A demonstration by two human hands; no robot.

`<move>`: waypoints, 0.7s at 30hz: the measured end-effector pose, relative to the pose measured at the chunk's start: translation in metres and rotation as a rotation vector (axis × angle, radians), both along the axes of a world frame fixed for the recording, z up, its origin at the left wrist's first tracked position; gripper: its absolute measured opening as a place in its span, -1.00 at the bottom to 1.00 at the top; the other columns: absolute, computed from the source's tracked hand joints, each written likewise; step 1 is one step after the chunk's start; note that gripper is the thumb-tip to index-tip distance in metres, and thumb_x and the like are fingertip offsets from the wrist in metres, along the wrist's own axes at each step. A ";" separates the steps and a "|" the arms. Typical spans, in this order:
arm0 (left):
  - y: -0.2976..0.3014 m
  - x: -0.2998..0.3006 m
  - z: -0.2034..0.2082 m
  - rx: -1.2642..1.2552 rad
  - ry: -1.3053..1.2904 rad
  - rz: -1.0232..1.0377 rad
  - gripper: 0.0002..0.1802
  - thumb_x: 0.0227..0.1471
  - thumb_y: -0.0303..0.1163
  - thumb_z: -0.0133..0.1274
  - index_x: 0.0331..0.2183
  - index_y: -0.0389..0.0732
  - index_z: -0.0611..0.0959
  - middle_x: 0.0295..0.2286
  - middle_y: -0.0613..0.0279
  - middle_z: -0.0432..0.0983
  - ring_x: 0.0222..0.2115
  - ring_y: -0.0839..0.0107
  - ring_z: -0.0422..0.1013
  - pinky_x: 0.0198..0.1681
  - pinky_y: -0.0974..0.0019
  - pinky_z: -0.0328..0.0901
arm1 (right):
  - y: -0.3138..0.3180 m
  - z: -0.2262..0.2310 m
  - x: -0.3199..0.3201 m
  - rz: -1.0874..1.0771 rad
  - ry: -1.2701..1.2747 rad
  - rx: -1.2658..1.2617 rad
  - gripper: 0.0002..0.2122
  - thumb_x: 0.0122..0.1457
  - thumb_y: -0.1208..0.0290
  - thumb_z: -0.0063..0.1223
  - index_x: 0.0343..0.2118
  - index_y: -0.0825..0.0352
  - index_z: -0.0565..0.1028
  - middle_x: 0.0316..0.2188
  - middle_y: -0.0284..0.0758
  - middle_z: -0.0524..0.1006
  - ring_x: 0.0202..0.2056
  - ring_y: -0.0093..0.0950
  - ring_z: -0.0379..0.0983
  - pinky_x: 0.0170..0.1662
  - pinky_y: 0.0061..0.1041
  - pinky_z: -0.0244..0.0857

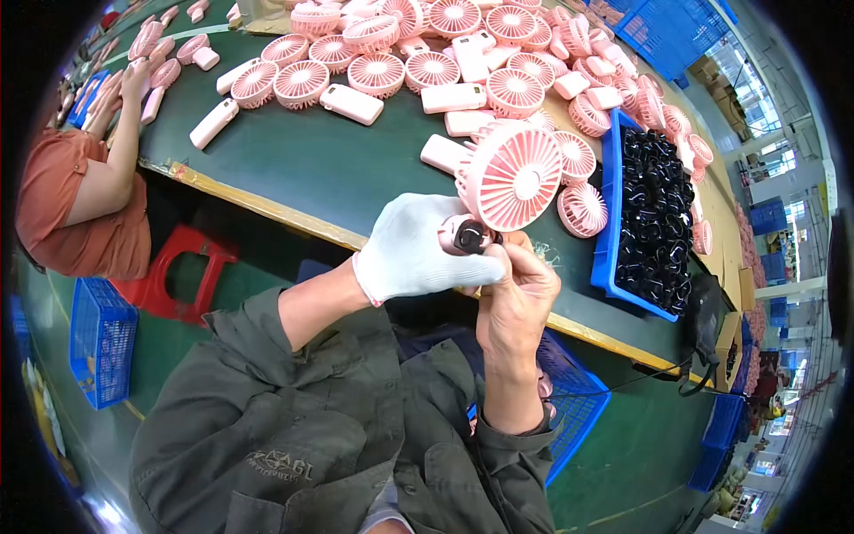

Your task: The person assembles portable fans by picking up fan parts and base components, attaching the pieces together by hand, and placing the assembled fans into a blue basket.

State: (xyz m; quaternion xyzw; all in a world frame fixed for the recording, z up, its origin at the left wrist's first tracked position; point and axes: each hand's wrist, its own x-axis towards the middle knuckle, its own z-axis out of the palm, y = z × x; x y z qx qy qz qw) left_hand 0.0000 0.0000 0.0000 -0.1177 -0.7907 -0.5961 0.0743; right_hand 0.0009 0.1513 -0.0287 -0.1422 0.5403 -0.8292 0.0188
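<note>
Pink fan [516, 176] over table [356, 160], by near edge. Left hand [414, 249], gloved, fingers closed round fan's handle; black piece [467, 237] shows there. Right hand [520, 289] bare, fingers curled in alongside; cannot tell what they grip. Green tabletop runs to far fan pile [375, 73]. Right: blue tray [608, 231], full of black parts [654, 222].

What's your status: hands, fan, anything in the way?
Gloved left hand gripping pink handheld fan. Bare right hand close beside its black piece. Blue tray to the right, apart from both hands; nothing visibly blocking.
</note>
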 end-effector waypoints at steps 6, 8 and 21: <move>0.002 -0.006 -0.013 -0.141 0.081 0.079 -0.75 -0.10 -0.34 0.17 -0.42 -0.36 0.64 -0.60 0.23 0.57 -0.55 0.60 0.46 -0.47 0.38 0.35 | 0.013 -0.014 -0.008 -0.029 -0.110 0.015 -0.71 0.32 0.36 -0.12 -0.38 0.53 0.50 -0.31 -0.26 0.48 -0.47 -0.56 0.43 -0.45 -0.63 0.33; 0.001 -0.009 -0.026 -0.069 -0.003 0.074 -0.73 -0.08 -0.32 0.15 -0.42 -0.37 0.64 -0.60 0.24 0.56 -0.54 0.62 0.43 -0.47 0.39 0.34 | 0.014 -0.023 -0.008 -0.043 -0.079 0.048 -0.69 0.34 0.31 -0.16 -0.27 0.50 0.50 -0.27 -0.26 0.51 -0.40 -0.55 0.45 -0.40 -0.57 0.34; 0.031 -0.010 -0.035 0.720 -0.837 -0.445 -0.28 0.25 0.17 -0.45 -0.33 -0.28 0.56 -0.60 0.10 0.51 -0.70 0.31 0.44 -0.65 0.35 0.36 | 0.013 -0.010 -0.001 0.034 -0.487 -0.132 -0.52 0.28 -0.07 -0.26 -0.21 0.32 0.48 -0.78 -0.48 0.36 -0.85 -0.64 0.21 -0.87 -0.67 0.09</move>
